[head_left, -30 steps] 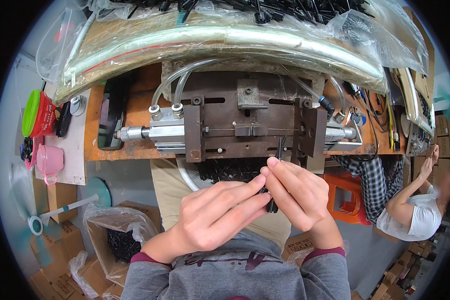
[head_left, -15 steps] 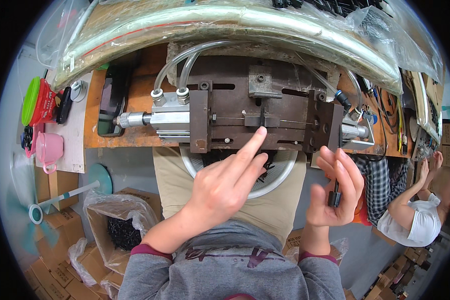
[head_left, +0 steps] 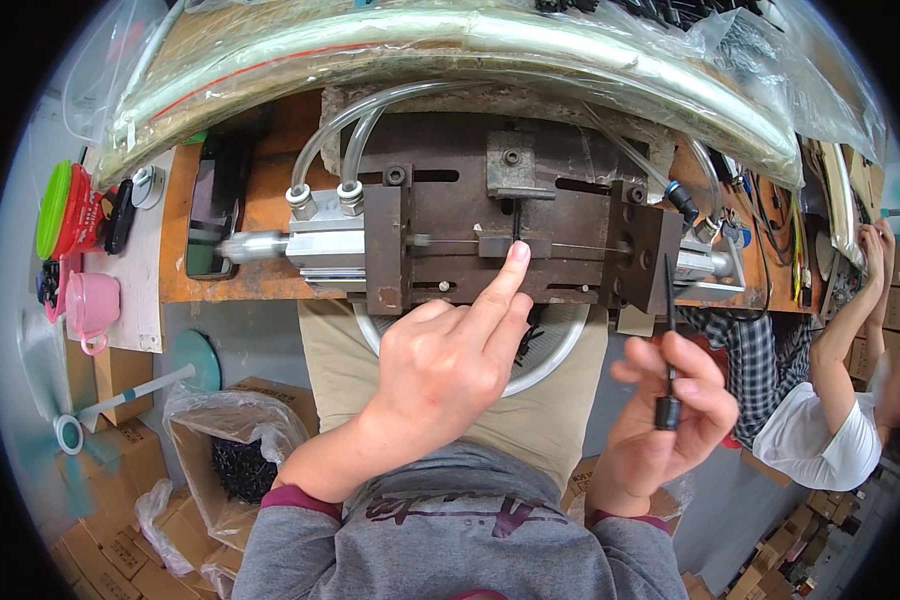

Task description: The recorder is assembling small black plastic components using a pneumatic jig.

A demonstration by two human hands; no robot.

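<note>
My left hand (head_left: 440, 365) reaches over the brown metal fixture (head_left: 450, 210), its index finger stretched out. That fingertip rests at the lower end of a thin black rod (head_left: 517, 222) lying across a small dark block (head_left: 492, 246) in the middle of the fixture. Its other fingers are partly bent and I see nothing in them. To the right, my right hand (head_left: 635, 445) is closed around a slim black rod with a thick cylindrical end (head_left: 667, 413). The rod stands about upright between the fingers, thin end up.
Silver air cylinders (head_left: 328, 250) with clear hoses flank the fixture. A white basket (head_left: 550, 370) of black pieces sits on my lap below the bench edge. A plastic-lined box (head_left: 195, 440) stands lower left. At far right, a person (head_left: 820, 430) works nearby.
My right hand has turned and lowered slightly, its fingers curling round the black rod, which now shows more fully. My left index finger stays at the block. The nearby person's arms have risen.
</note>
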